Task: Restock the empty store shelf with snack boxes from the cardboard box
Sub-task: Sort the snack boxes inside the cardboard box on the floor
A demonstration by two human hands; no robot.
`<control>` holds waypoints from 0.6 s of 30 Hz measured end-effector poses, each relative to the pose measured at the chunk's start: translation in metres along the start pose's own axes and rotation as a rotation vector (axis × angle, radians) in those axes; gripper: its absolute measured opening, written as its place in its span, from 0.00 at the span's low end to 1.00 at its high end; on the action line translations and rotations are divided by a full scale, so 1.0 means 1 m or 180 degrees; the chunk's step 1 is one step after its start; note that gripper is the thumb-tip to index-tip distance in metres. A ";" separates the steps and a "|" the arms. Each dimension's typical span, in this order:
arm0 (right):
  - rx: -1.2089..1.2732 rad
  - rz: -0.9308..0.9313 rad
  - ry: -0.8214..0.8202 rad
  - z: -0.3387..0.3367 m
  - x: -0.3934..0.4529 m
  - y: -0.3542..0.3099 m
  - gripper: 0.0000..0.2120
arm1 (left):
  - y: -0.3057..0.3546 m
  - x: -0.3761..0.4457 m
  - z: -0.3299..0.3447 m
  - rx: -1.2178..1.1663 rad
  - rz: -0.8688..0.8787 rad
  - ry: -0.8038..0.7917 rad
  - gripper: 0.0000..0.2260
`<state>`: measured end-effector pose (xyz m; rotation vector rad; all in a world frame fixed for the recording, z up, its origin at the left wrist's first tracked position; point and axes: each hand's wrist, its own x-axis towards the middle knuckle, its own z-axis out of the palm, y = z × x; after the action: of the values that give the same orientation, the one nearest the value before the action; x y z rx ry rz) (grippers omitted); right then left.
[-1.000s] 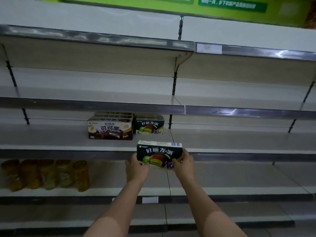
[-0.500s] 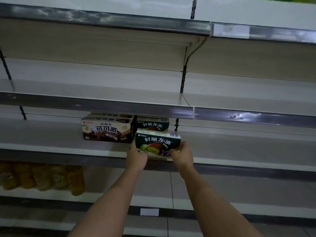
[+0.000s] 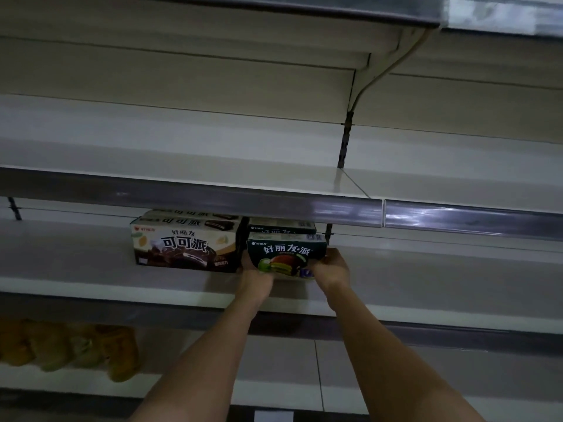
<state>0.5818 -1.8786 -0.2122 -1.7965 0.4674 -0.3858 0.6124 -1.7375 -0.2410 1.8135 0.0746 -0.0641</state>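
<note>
Both hands, left (image 3: 255,277) and right (image 3: 330,269), fingers clamped on the dark-green rectangular cardboard snack box (image 3: 286,254), now set it on the white shelf (image 3: 91,269), up from its front edge; two green boxes, two brown cardboard boxes (image 3: 185,245).

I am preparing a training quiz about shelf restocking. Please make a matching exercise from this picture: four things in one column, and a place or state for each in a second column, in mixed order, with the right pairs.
Column 1
1. green snack box
2. brown snack boxes
3. yellow packets
4. shelf above the boxes

Column 2
A. on the lower shelf, at the left
B. held at both ends by the left hand and the right hand
C. nothing stands on the visible part
D. stacked, directly left of the held box

Pairs: 1-B, 2-D, 3-A, 4-C
</note>
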 end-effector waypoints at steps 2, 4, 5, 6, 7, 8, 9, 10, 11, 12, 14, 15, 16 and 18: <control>-0.0038 0.0020 -0.0025 0.005 0.009 0.002 0.13 | 0.000 0.012 0.003 0.0029 -0.0065 -0.0008 0.38; -0.0030 0.0031 -0.0048 0.008 0.016 0.003 0.14 | 0.001 0.020 0.006 0.0006 -0.0057 0.0003 0.38; -0.0035 0.0026 -0.0049 0.009 0.019 0.004 0.15 | 0.001 0.024 0.008 -0.0006 -0.0039 0.0025 0.38; -0.0059 0.0011 -0.0042 0.011 0.022 0.005 0.15 | 0.001 0.027 0.008 -0.0005 -0.0014 0.0043 0.38; -0.0101 -0.0007 -0.0036 0.012 0.024 0.005 0.16 | 0.001 0.030 0.009 0.0007 0.0007 0.0057 0.38; -0.0171 -0.0029 -0.0037 0.014 0.025 0.005 0.16 | 0.002 0.033 0.009 0.0010 0.0035 0.0086 0.38; -0.0239 -0.0033 -0.0043 0.015 0.027 0.004 0.16 | 0.001 0.036 0.009 0.0007 0.0026 0.0105 0.38; -0.0302 -0.0042 -0.0055 0.017 0.029 0.004 0.17 | 0.002 0.038 0.009 0.0001 0.0008 0.0120 0.38; -0.0351 -0.0037 -0.0076 0.019 0.031 0.003 0.18 | 0.001 0.039 0.008 -0.0001 -0.0033 0.0120 0.38; -0.0402 -0.0036 -0.0090 0.021 0.033 0.003 0.20 | 0.001 0.041 0.007 -0.0009 -0.0048 0.0115 0.38; -0.0424 -0.0029 -0.0084 0.023 0.035 0.002 0.22 | -0.002 0.046 0.007 -0.0092 -0.0029 0.0086 0.39; -0.0395 -0.0027 -0.0079 0.024 0.036 0.002 0.22 | -0.004 0.048 0.007 -0.0138 -0.0031 0.0070 0.39; -0.0366 -0.0038 -0.0076 0.025 0.037 0.003 0.22 | -0.006 0.049 0.007 -0.0152 -0.0023 0.0059 0.38; -0.0302 -0.0073 -0.0090 0.026 0.038 0.003 0.22 | -0.006 0.051 0.007 -0.0100 -0.0021 0.0027 0.37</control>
<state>0.6268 -1.8765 -0.2208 -1.8982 0.4521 -0.3589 0.6629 -1.7419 -0.2532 1.7823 0.0870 -0.0596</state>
